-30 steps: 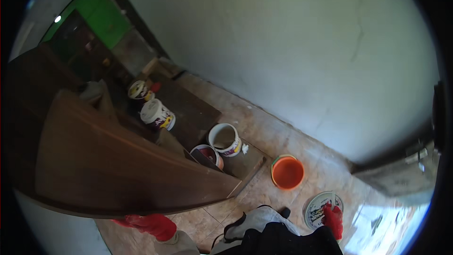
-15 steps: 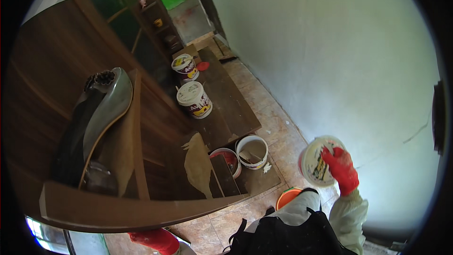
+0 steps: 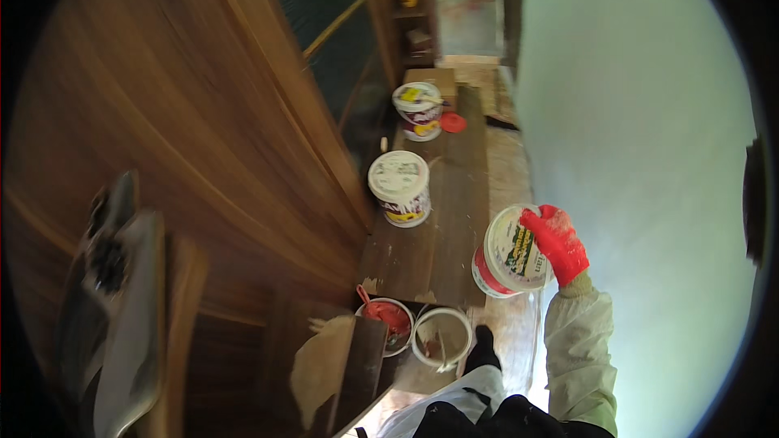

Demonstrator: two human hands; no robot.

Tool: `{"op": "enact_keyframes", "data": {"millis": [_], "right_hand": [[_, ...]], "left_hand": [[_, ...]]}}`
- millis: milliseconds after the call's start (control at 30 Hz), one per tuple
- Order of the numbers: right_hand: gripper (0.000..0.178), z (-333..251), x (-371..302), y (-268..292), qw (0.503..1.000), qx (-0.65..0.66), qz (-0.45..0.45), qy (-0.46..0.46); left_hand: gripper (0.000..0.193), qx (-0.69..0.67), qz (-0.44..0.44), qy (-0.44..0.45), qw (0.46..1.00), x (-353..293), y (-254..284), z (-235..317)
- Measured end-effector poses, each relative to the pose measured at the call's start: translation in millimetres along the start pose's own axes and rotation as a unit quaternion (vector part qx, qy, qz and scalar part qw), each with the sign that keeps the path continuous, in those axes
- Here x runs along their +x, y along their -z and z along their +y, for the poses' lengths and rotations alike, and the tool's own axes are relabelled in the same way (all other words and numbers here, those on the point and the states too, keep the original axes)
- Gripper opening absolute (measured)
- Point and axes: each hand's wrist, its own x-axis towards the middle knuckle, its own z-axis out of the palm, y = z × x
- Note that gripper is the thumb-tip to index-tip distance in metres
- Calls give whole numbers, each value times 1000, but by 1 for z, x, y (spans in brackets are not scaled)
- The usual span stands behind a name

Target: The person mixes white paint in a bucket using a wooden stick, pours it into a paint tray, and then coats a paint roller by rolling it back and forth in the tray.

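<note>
My right hand, in a red glove with a pale sleeve behind it, grips a lidded white-and-red bucket by its upper side. The fingers lie over the lid's right edge, and what exactly they hook is hidden. The bucket is slightly tilted, between the plank surface and the pale wall. To its left, a white lidded bucket with purple and yellow marking stands on the brown planks. My left hand is out of the picture.
A second purple-and-white bucket and a red round lid are farther back, by a cardboard box. Nearer stand an open white bucket and one with red inside. Brown wooden furniture fills the left; a pale wall bounds the right.
My right hand has carried the lidded bucket forward, toward the planks. My left hand has left the view. The whole view has turned, and one foot now shows beside the open bucket.
</note>
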Motion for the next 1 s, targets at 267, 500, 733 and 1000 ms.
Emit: {"op": "enact_keyframes", "data": {"millis": [267,500,733,1000], "right_hand": [[34,-26,220,-75,960,-109,-258,2],[30,-43,376,-142,865,-324,-215,318],[31,-71,469,-237,781,-426,-206,407],[27,-98,502,-305,708,-401,-189,550]], "left_hand": [[41,158,171,29,972,-53,-105,79],[41,278,303,-12,912,-26,-110,111],[42,373,393,-11,841,2,-60,107],[44,419,457,36,784,16,13,104]]}}
